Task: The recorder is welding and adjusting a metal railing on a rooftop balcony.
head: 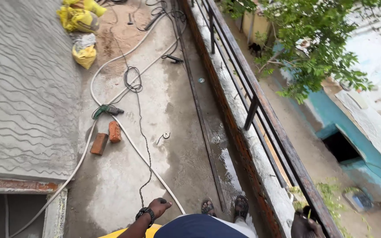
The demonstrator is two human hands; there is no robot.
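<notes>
Head view: left hand (158, 206) clenched on white hose (128, 137), right hand (306, 224) grasping railing (261, 99), bricks (106, 137) lying nearby.

Black wristwatch (145, 213), dark sandals (240, 206), navy and white clothing (199, 225)

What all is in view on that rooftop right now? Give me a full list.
Bricks: two, red-orange, on the concrete floor, left of the hose.
Hose: one, white, running the length of the floor.
Power tool: one, green and black, lying by the hose.
Cable: one, black, coiled mid-floor with a twisted run toward the left hand.
Sacks: several, yellow, far end, upper left.
Railing: one, dark metal, on the brick parapet at right.
Tree: one, green, beyond the railing.
Sandals: two, dark, on the person's feet.
Left hand: black wristwatch, fingers closed at the cable's near end.
Right hand: on the railing, partly cut off.
</notes>
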